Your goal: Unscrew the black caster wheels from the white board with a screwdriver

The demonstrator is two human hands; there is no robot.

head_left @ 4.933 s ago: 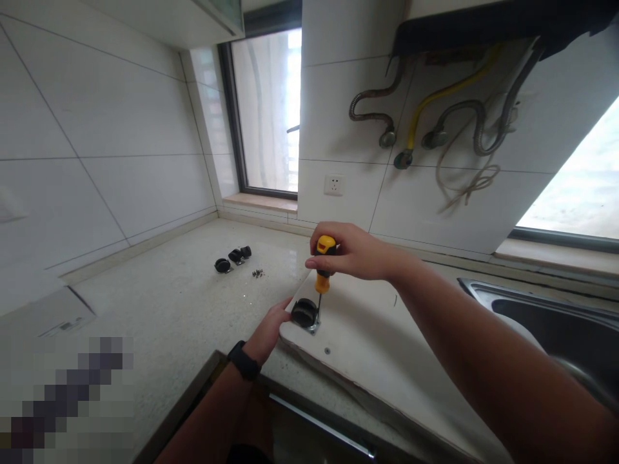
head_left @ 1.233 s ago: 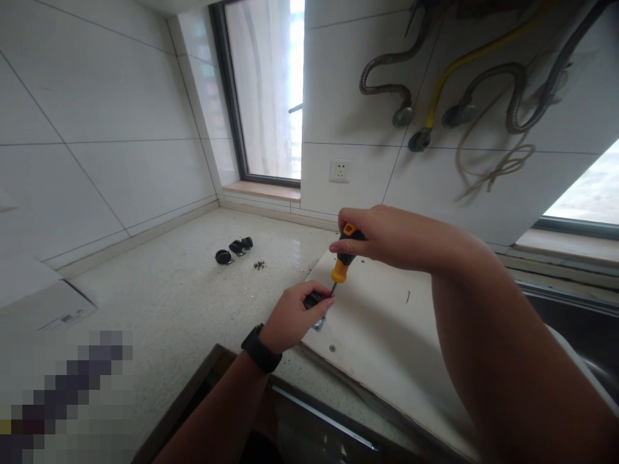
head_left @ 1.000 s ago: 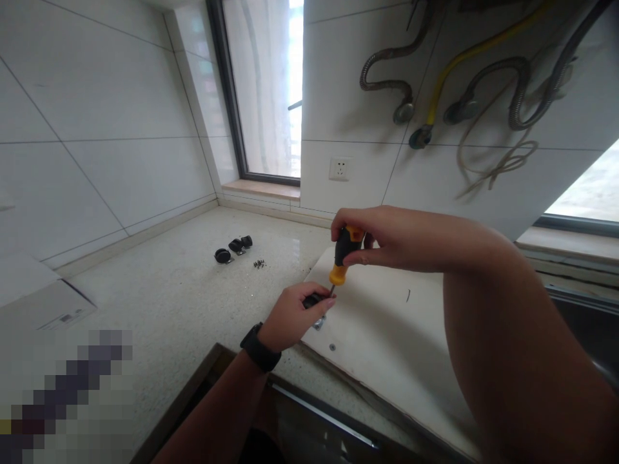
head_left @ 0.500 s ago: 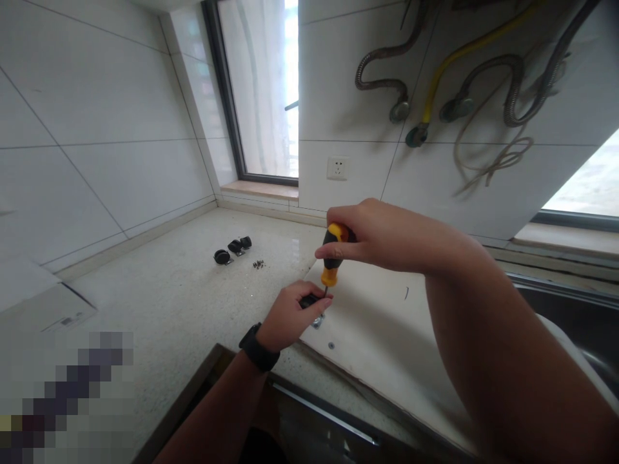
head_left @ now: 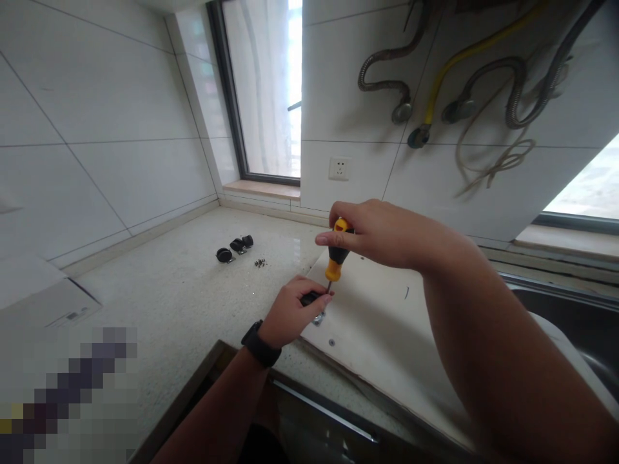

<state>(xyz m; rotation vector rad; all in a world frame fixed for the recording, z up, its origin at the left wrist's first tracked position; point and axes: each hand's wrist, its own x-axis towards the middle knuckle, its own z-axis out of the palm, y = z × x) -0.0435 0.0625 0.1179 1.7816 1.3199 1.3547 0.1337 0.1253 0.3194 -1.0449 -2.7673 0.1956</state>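
Observation:
My right hand (head_left: 360, 225) is closed around a yellow and black screwdriver (head_left: 334, 258), which points down with a slight tilt. Its shaft reaches the fingertips of my left hand (head_left: 294, 310). That hand is closed on a black caster wheel (head_left: 309, 298), whose metal plate lies against the corner of a white board (head_left: 372, 316). The fingers hide the screwdriver's tip, and I cannot make out a screw there. On the same board, near the caster, a round metal fitting (head_left: 331, 343) is set into the surface.
Several black casters (head_left: 236, 246) and a little pile of screws (head_left: 260, 263) lie on the pale speckled countertop (head_left: 193, 283). A white box (head_left: 72, 303) stands at the left. To the right is a metal sink (head_left: 546, 309); hoses (head_left: 447, 64) hang on the tiled wall.
My right hand has turned slightly on the screwdriver, and the handle leans a bit more to the right. My left hand stays at the caster. The view has shifted a little.

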